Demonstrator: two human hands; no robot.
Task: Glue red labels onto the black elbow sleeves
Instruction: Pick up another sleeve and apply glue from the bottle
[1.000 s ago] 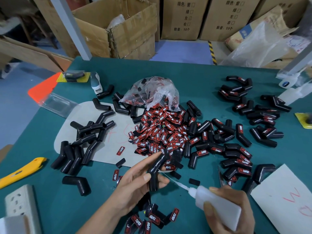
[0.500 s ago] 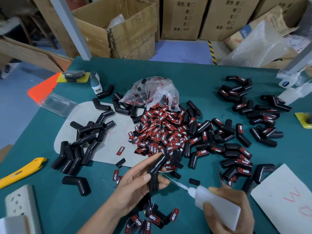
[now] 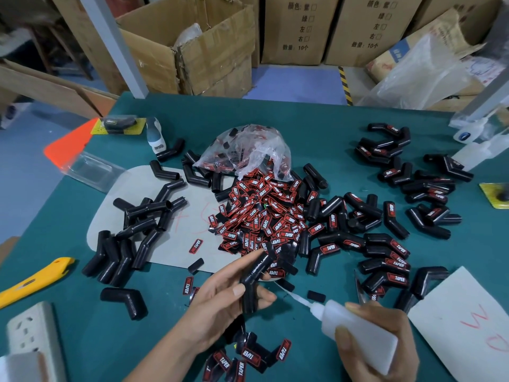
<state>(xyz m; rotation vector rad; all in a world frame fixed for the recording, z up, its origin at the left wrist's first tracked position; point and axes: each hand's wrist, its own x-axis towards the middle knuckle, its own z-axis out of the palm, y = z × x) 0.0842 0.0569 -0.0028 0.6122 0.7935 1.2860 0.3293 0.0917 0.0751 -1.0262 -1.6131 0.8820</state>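
**Glue nozzle at bare sleeve, both hands busy**

Left hand (image 3: 220,301) grips 1 black elbow sleeve (image 3: 254,277), thumb on the near leg, fingers curled behind it. The sleeve sits above the green worktop (image 3: 316,139), upper leg tilted up toward the label pile; no label shows on the face in view.

Right hand (image 3: 380,340) wraps a white glue bottle (image 3: 358,329), fingers and thumb curled round the body. Its thin nozzle (image 3: 292,293) points up-left and ends near the held sleeve's bend; contact cannot be told.

Red labels (image 3: 261,216) lie in a loose heap mid-worktop, spilling out of a clear plastic bag (image 3: 248,153). A few strays sit apart from the heap: 1 label (image 3: 196,246) on the grey mat (image 3: 176,244), more close to the left wrist at the bottom edge.

Unlabelled sleeves (image 3: 132,232) are grouped left, on and beside the mat. Labelled sleeves (image 3: 385,252) are grouped right of the heap, with a second cluster (image 3: 413,175) further back right.

Also on the worktop: yellow utility knife (image 3: 33,279) at left, white power strip (image 3: 30,334) at the bottom-left corner, white sheet with red marks (image 3: 468,321) at right. Cardboard boxes (image 3: 209,45) stand on the floor behind.
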